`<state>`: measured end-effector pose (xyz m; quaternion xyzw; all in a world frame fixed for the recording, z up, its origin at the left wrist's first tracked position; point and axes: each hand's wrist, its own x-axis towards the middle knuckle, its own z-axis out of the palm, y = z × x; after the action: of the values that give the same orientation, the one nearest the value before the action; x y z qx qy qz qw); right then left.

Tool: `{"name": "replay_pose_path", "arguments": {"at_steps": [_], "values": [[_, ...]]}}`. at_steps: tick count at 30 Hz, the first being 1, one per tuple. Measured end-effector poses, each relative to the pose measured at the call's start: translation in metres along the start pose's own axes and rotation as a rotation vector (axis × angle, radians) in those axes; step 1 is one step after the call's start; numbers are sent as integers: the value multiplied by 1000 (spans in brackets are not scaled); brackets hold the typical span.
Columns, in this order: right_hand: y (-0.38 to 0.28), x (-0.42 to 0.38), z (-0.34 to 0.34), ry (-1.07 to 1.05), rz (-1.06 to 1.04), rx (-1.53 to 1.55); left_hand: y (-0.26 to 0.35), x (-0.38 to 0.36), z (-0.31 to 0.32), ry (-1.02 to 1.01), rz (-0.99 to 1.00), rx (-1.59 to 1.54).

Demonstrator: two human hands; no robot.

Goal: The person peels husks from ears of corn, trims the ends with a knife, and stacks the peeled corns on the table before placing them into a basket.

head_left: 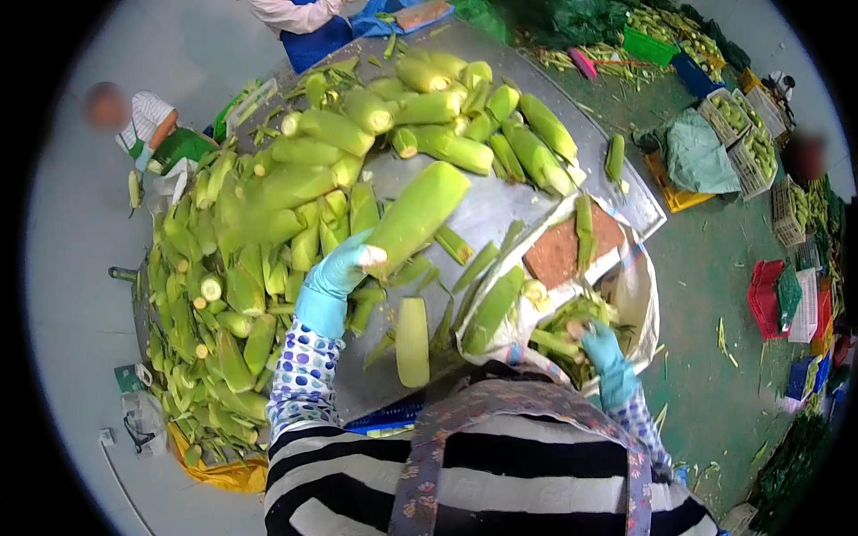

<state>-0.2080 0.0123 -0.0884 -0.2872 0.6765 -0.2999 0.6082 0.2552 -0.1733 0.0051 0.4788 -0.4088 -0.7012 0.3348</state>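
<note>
Turquoise in its glove, the left hand (pixel 338 271) has its fingers wrapped around the near end of a plump, light-green ear of corn in its husk (pixel 418 213). This ear slants away to the right over the grey metal worktop (pixel 487 207), its far end free. Just nearer the body lies a narrow, pale yellow-green piece of corn (pixel 413 343). Leafy green ears in a broad heap (pixel 239 335) spread beyond and to the left of the hand.

Gloved in the same colour, the right hand (pixel 603 347) is over the open mouth of a white woven sack (pixel 647 290), at the loose green husk scraps (pixel 572 323) there. Its fingers are blurred, so I cannot tell whether they grip anything. Across the sack's mouth, on its far side, sits a reddish-brown, brick-like block (pixel 547 252) with a green husk strip (pixel 584 234) lying over it.
</note>
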Motion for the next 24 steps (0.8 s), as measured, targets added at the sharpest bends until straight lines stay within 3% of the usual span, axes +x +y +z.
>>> {"name": "replay_pose_path", "arguments": {"at_steps": [2, 3, 4, 6, 7, 8, 10, 11, 13, 14, 16, 18, 20, 22, 23, 24], "values": [[-28, 15, 12, -201, -24, 23, 38, -36, 68, -352, 89, 83], [-39, 18, 18, -313, -53, 90, 27, -29, 66, -523, 54, 123], [-49, 16, 24, -449, -74, 220, 27, -32, 81, -541, 40, 114], [-58, 8, 25, -830, -133, 669, 26, -42, 130, -562, 220, 491], [-60, 1, 25, -1040, -134, 863, 17, -38, 147, -555, 86, 464], [-77, -33, 26, -914, -17, 925, 5, -36, 164, -570, 64, 463], [-99, -85, 23, -661, 217, 1034, -26, -33, 197, -388, -35, 133], [-94, -88, 16, -704, 232, 1031, -46, -32, 209, -394, -45, 134], [-74, -73, 1, -689, 64, 914, -79, -36, 236, -137, 219, -13], [-75, -64, -6, -655, 14, 868, -87, -40, 252, -144, 209, -10], [-81, -62, -9, -514, -276, 664, -79, -55, 291, -288, -282, -584], [-71, -53, -15, -273, -502, 415, -74, -63, 322, -387, -245, -612], [-82, -71, -31, -138, -506, 116, -92, -48, 332, -422, -260, -691], [-90, -96, -43, 191, -775, -286, -101, -35, 328, -432, -243, -634], [-81, -95, -53, 281, -920, -456, -104, -29, 324, -446, -303, -735], [-75, -102, -58, 281, -920, -457, -106, -26, 323, -458, -362, -835]]}}
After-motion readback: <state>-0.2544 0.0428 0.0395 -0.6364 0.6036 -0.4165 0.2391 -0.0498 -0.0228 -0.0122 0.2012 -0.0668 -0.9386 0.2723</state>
